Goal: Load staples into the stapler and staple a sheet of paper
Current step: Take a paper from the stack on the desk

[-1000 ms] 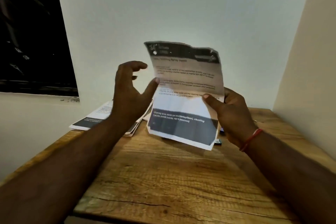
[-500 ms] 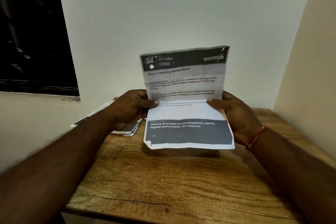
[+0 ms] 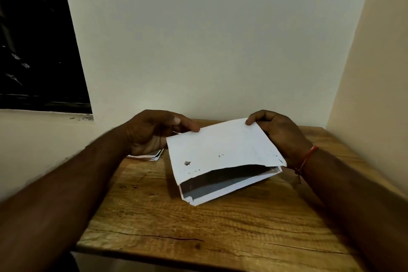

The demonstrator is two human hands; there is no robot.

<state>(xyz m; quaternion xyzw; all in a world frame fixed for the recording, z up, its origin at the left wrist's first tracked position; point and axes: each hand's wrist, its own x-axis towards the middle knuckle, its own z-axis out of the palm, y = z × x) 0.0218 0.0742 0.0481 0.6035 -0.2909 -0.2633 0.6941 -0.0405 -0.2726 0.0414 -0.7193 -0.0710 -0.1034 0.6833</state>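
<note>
Above the table, the folded sheet (blank side up) is pinched at its far corners: left hand at one, right hand at the other.

Wooden table, rough grain, sits in wall corner. Long crack runs near front edge, few dark knots too. Far left by wall: small stack of papers, flat on wood, mostly hidden tbh. Folded sheet low over middle, bottom corner maybe touching wood, can't tell.
</note>
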